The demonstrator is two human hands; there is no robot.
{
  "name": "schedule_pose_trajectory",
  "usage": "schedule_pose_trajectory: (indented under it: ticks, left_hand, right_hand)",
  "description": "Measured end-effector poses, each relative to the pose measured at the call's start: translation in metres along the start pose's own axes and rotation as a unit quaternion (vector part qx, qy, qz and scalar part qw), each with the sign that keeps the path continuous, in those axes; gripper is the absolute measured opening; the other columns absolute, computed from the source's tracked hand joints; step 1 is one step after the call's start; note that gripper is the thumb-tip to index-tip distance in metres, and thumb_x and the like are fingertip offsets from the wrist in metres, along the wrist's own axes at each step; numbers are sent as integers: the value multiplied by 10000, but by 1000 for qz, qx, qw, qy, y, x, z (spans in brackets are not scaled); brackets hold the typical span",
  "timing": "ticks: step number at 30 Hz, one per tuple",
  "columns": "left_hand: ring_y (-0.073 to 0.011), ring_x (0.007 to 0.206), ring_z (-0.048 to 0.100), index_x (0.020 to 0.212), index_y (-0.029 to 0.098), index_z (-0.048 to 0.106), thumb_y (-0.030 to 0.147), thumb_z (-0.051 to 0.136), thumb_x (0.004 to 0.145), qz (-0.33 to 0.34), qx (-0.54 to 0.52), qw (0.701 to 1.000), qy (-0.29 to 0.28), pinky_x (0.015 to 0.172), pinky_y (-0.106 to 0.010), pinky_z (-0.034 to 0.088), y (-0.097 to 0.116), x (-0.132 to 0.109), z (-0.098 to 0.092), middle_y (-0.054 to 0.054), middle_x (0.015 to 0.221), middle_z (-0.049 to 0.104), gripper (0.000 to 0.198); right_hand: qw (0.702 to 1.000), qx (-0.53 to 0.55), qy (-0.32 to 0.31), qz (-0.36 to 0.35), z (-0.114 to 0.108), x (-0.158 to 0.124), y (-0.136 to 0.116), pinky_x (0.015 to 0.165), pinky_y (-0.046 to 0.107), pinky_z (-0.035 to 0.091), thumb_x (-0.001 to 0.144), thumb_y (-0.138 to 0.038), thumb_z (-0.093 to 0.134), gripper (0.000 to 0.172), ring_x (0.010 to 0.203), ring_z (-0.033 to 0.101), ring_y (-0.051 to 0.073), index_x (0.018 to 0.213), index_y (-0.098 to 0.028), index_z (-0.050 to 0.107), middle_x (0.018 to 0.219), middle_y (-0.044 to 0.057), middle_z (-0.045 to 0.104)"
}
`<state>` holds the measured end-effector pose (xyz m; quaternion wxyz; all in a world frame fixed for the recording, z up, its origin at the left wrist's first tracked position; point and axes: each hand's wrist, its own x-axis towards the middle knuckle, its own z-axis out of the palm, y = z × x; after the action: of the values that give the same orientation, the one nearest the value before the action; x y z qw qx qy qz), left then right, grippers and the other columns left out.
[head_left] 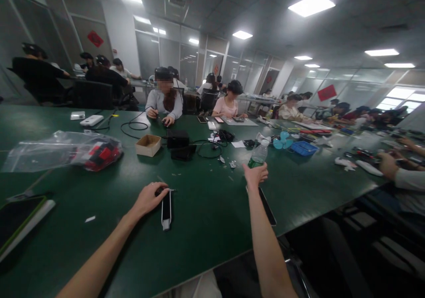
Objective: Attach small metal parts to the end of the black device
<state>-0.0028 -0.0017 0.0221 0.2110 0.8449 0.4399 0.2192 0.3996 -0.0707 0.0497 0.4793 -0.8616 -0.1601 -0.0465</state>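
Note:
My right hand is wrapped round a clear plastic bottle with a green label, which stands upright over the green table. Beneath my right wrist lies a dark flat phone-like slab. On the table to the left, my left hand has its fingers curled over a small dark item, mostly hidden under them. Its fingertips meet the top end of a slim black device with a white edge.
An open cardboard box, a black box and cables lie ahead. Left are a plastic bag with red and black pieces and a green-edged tablet-like slab. A teal fan and blue tray sit right. People sit opposite.

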Motion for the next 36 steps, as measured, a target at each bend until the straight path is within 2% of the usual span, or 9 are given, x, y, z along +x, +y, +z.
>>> schedule_pose_trajectory:
  ticks: [4, 7, 11, 20, 24, 27, 30, 33, 36]
  left_hand:
    - [-237, 914, 617, 1025, 199, 661, 529, 411, 864, 11, 8, 1000, -1, 834, -369, 488, -2, 0, 3, -74, 968, 689, 444]
    - [-229, 904, 616, 1024, 203, 658, 515, 405, 876, 17, 17, 1000, 0, 825, -361, 486, -1, -1, 3, -70, 971, 687, 428]
    - [-235, 909, 614, 1008, 202, 665, 501, 401, 881, 23, 20, 1000, 4, 835, -373, 479, 1, -2, 2, -71, 977, 688, 418]
    - [-246, 917, 618, 999, 211, 670, 509, 410, 873, 20, 17, 1000, 3, 808, -371, 484, 6, -3, -1, -72, 975, 689, 415]
    - [-246, 922, 619, 998, 212, 667, 507, 407, 878, 13, 26, 1000, 3, 804, -366, 482, 7, -3, -1, -72, 974, 686, 412]
    - [-247, 930, 617, 1007, 214, 666, 514, 406, 880, 13, 25, 1000, 4, 815, -370, 476, 5, -2, 1, -70, 982, 685, 417]
    - [-244, 934, 612, 1019, 217, 663, 516, 407, 883, 16, 25, 1000, 5, 833, -374, 467, 2, -2, 3, -66, 989, 684, 417]
    - [-241, 940, 605, 1024, 220, 659, 505, 395, 897, 20, 27, 999, 2, 829, -370, 459, 1, -3, 4, -67, 998, 677, 409]
    - [-235, 925, 603, 1039, 221, 651, 493, 390, 907, 12, 25, 1000, 1, 808, -362, 454, 2, -5, 2, -65, 999, 669, 399]
  right_hand:
    - [997, -68, -15, 26, 10, 36, 14, 974, 538, 326, 603, -455, 742, 1080, 1276, 334, 419, 1426, -132, 121, 1379, 298, 325]
    - [996, -83, -34, 12, 11, 42, 21, 957, 476, 374, 642, -443, 721, 915, 1214, 440, 377, 1366, -119, 265, 1291, 257, 465]
    - [996, -88, -33, -2, -1, 48, 31, 929, 409, 410, 659, -425, 716, 777, 1149, 511, 344, 1275, -89, 383, 1237, 254, 515]
    - [995, -96, 17, 36, -31, 68, 54, 929, 440, 410, 676, -414, 717, 783, 1168, 487, 374, 1302, -98, 369, 1258, 258, 491]
    - [992, -87, 78, 44, -34, 54, 52, 977, 506, 352, 657, -441, 726, 914, 1236, 384, 414, 1371, -96, 271, 1340, 290, 374]
    - [985, -101, 124, -60, -17, 26, 40, 1012, 532, 297, 707, -489, 657, 942, 1281, 293, 420, 1414, -85, 184, 1402, 294, 266]
    - [954, -144, -21, -262, 19, 11, 21, 1034, 459, 292, 829, -432, 501, 694, 1274, 338, 346, 1390, -87, 286, 1359, 238, 378]
    - [943, -241, -107, -205, 54, 29, 5, 1007, 420, 319, 888, -385, 399, 597, 1268, 360, 311, 1379, -54, 325, 1343, 239, 414]
    - [941, -278, -120, -150, 68, 69, 1, 992, 466, 310, 899, -341, 365, 570, 1255, 368, 337, 1336, 24, 383, 1312, 302, 425]
